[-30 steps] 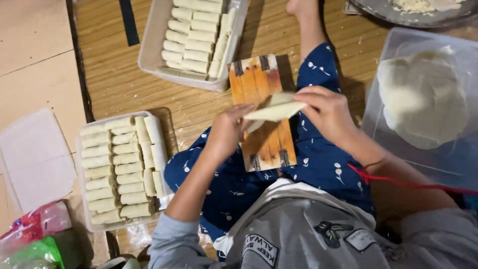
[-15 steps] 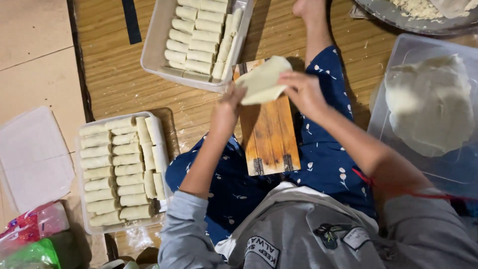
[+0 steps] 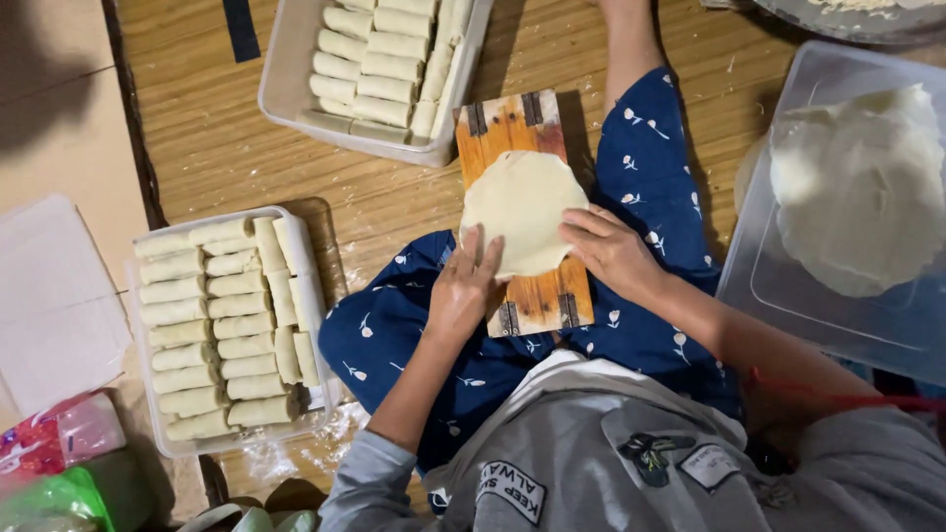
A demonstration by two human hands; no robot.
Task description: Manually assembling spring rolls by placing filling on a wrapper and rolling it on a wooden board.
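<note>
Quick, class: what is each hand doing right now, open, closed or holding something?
Left hand: open, fingers flat on the near edge of the round dough sheet.
Right hand: open, fingers flat on the same sheet, pressing it onto the wooden board.

A single head-worn camera looks steeply down, close over the person's lap and the wooden floor [image 3: 246, 148], which fills the frame's upper edge.
</note>
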